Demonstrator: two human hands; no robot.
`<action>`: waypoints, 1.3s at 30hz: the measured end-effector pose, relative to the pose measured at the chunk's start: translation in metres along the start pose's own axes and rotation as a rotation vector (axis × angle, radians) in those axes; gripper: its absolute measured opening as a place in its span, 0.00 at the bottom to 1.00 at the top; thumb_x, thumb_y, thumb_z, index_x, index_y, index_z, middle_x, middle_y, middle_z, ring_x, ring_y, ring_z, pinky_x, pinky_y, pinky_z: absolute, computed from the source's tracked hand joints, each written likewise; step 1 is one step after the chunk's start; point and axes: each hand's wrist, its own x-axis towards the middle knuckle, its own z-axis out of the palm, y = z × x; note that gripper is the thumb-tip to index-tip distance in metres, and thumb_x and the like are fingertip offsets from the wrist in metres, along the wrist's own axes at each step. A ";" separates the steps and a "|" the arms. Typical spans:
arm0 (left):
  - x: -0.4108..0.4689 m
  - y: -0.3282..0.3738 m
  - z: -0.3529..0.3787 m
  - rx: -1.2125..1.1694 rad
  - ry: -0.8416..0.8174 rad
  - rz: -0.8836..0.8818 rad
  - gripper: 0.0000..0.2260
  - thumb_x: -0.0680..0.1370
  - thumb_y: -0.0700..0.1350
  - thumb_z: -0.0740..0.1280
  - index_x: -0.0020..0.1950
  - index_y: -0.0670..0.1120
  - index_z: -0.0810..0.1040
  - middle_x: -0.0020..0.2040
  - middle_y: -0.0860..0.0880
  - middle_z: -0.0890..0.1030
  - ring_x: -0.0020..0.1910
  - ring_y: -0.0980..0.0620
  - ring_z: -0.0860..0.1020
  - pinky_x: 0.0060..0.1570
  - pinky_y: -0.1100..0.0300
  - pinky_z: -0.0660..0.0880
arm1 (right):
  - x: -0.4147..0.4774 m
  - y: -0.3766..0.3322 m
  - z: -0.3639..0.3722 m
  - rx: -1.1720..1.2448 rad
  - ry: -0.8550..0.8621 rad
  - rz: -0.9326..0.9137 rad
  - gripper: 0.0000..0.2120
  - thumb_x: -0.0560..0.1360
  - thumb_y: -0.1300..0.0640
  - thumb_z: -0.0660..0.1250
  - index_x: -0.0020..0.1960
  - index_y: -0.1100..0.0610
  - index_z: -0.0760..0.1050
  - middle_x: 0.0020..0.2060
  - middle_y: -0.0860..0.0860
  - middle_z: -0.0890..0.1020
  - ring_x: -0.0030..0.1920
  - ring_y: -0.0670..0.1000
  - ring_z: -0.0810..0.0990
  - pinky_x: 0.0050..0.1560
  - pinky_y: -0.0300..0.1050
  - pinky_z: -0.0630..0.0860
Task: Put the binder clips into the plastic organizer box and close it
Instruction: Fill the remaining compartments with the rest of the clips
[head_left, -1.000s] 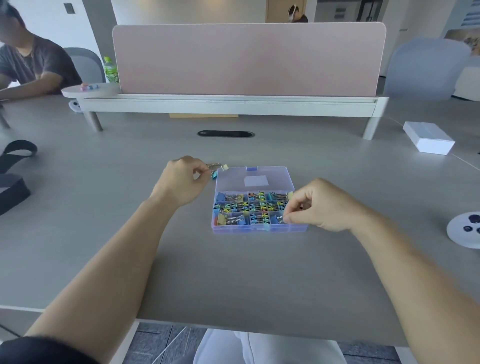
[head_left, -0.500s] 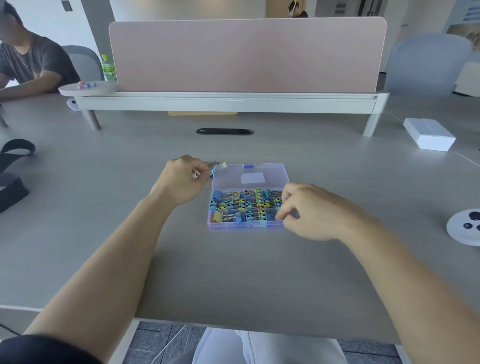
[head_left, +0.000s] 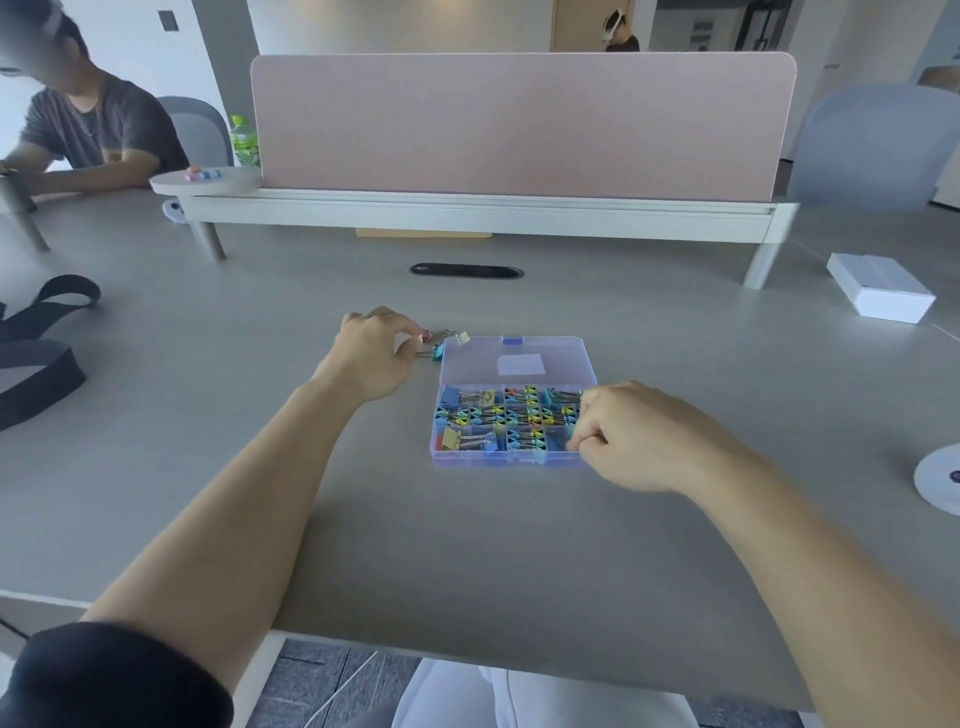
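Note:
A clear plastic organizer box (head_left: 509, 459) lies open on the grey desk, its lid (head_left: 517, 361) folded back flat. Its compartments hold several coloured binder clips (head_left: 498, 415). A few loose clips (head_left: 441, 345) lie on the desk just left of the lid. My left hand (head_left: 371, 353) rests beside them, its fingertips pinched on a pink clip. My right hand (head_left: 631, 434) is curled at the box's right end, fingertips pinched together over the front right compartment; what they hold is hidden.
A pink divider screen (head_left: 519, 124) on a white shelf crosses the desk behind. A white box (head_left: 880, 293) sits far right, a white round disc (head_left: 940, 478) at the right edge, a black strap (head_left: 36, 353) at left. Another person (head_left: 88, 135) sits far left.
My right hand slid along the box's right end and its fingers now dip toward the front right compartment. My left hand stayed by the loose clips.

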 end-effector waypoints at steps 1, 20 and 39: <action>0.004 -0.001 0.000 0.031 -0.049 -0.023 0.12 0.79 0.46 0.61 0.59 0.50 0.79 0.62 0.49 0.77 0.62 0.43 0.72 0.63 0.49 0.68 | 0.001 0.000 0.003 -0.006 0.013 0.004 0.20 0.64 0.59 0.51 0.49 0.58 0.77 0.46 0.55 0.80 0.49 0.59 0.79 0.35 0.44 0.65; 0.019 -0.008 0.014 0.149 -0.318 -0.184 0.18 0.79 0.59 0.56 0.32 0.54 0.67 0.44 0.47 0.72 0.55 0.41 0.71 0.58 0.48 0.68 | 0.000 0.010 -0.010 0.491 0.270 0.025 0.20 0.72 0.66 0.61 0.32 0.43 0.80 0.38 0.46 0.80 0.29 0.48 0.72 0.32 0.42 0.69; -0.002 0.032 -0.012 -0.271 -0.039 0.016 0.06 0.78 0.47 0.66 0.44 0.47 0.79 0.35 0.53 0.80 0.32 0.60 0.74 0.32 0.65 0.69 | 0.003 0.014 -0.006 0.614 0.366 0.076 0.14 0.73 0.65 0.62 0.37 0.48 0.79 0.30 0.48 0.81 0.24 0.44 0.69 0.29 0.37 0.66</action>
